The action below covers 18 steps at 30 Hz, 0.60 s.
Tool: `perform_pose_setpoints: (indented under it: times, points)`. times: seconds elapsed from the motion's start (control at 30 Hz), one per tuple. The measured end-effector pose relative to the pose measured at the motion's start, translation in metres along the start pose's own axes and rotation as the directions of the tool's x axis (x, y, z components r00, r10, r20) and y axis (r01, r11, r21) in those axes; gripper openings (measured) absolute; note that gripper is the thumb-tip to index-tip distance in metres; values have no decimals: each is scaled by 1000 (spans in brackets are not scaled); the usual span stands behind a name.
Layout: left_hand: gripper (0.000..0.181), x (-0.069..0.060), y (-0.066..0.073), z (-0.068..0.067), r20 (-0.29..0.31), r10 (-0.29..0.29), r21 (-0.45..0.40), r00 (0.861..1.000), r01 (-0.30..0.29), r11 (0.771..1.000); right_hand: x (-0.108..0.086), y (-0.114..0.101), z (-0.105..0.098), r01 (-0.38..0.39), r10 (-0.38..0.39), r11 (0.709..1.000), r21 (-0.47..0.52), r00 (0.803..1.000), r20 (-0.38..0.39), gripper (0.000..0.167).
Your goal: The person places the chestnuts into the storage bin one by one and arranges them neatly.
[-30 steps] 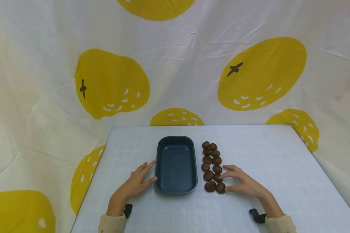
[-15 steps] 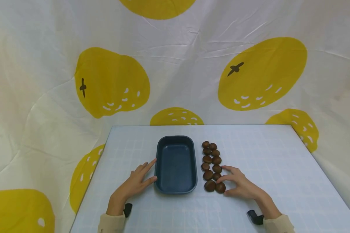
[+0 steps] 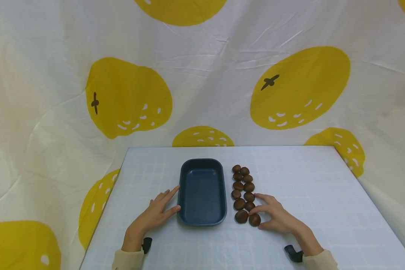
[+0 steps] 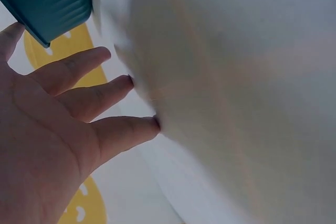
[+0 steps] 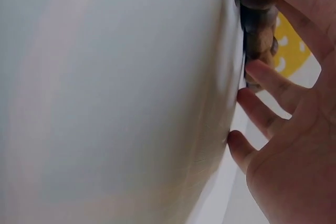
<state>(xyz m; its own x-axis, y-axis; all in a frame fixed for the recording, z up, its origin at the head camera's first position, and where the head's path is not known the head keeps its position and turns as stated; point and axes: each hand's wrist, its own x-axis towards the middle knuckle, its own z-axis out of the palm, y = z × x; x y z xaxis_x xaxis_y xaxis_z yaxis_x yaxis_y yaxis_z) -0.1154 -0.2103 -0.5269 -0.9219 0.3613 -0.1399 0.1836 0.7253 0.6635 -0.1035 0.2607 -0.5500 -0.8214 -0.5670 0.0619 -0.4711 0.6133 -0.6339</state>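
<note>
A dark blue rectangular tray (image 3: pixel 202 222) lies on the table, nothing inside it. My left hand (image 3: pixel 154 215) touches its left rim with thumb and a fingertip, fingers spread; the left wrist view shows the same hand (image 4: pixel 58 119) beside the tray's ribbed wall (image 4: pixel 63 3). Right of the tray, several brown chestnuts stand in two columns. With thumb and index finger my right hand (image 3: pixel 278 217) pinches the nearest chestnut of the right column (image 3: pixel 254 220). In the right wrist view this hand (image 5: pixel 299 119) has its other fingertips on the table by the row.
The table (image 3: pixel 307 180) wears a pale checked cloth. Behind it hangs a white cloth with large yellow fruit prints (image 3: pixel 300 90). Small black devices (image 3: pixel 293 254) are strapped at both wrists.
My right thumb and index finger have closed in on the nearest right-column chestnut, which has shifted slightly toward me, apart from the one behind. My left hand stays at the tray.
</note>
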Motion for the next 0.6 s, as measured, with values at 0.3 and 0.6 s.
perform_pose_setpoints:
  times: [0.3, 0.6]
  points:
    - [75, 0, -2, 0, 7, -3, 4, 1000, 3, 1000, 0, 0, 0, 11, -11, 1000, 27, 1000, -22, 48]
    - [74, 1, -5, 1, 0, 10, -8, 1000, -10, 1000, -1, -4, -5, -46, 52, 994, 96, 996, -66, 44]
